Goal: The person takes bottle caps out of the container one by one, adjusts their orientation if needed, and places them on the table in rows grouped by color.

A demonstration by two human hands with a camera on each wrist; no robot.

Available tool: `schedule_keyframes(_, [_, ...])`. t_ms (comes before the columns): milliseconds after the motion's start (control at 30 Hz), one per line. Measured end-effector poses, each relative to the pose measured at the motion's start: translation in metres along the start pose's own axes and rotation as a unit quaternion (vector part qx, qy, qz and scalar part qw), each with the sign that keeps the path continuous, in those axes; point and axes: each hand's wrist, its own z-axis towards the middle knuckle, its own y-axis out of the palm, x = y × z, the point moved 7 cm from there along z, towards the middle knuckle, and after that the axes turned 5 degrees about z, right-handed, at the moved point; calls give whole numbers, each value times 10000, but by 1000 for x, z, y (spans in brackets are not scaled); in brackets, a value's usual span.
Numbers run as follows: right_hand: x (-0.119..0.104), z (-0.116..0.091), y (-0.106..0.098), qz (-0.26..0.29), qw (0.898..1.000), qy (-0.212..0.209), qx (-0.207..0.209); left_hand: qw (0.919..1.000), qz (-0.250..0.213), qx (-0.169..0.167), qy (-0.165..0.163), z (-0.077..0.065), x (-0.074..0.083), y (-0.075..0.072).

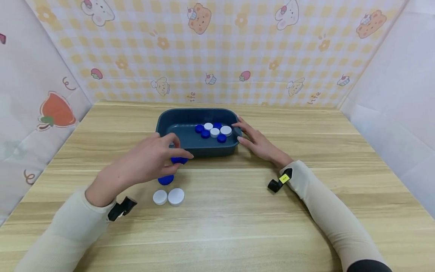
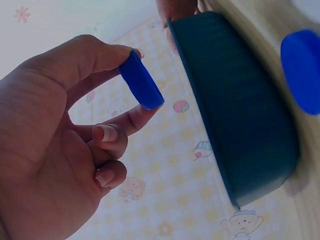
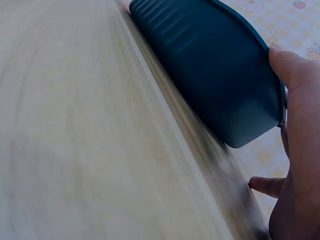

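My left hand (image 1: 144,162) pinches a blue bottle cap (image 2: 141,81) between thumb and a finger, raised by the near left side of a dark teal tub (image 1: 210,152). Below that hand, a second blue cap (image 1: 166,180) lies on the table, partly covered by it in the head view. Two white caps, one small (image 1: 160,197) and one larger (image 1: 176,196), lie side by side nearer to me. With my right hand (image 1: 259,146) I hold the tub's right end, the thumb (image 3: 287,65) at its rim. Several blue and white caps (image 1: 215,132) lie inside, toward its right.
The wooden table (image 1: 231,219) reaches back to a yellow checked cloth (image 1: 224,49) with cartoon prints. White sheets hang at the left (image 1: 20,75) and right (image 1: 394,102). A black wrist camera is strapped on each sleeve, left (image 1: 122,208) and right (image 1: 280,180).
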Motion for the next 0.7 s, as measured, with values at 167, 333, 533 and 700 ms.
schedule_keyframes(167, [0,0,0,26,10000,-31,20,9993,-258,-260,-6,-2,5,13])
schedule_keyframes(333, [-1,0,0,-12,10000,-10,29,9969,-417,-657,-81,-2,7,27])
schedule_keyframes(533, [-2,0,0,-9,10000,2,38,9886,-882,-1182,-301,-4,7,41])
schedule_keyframes(700, [-1,0,0,-15,10000,-4,26,9851,-1071,-1284,-407,-5,4,49])
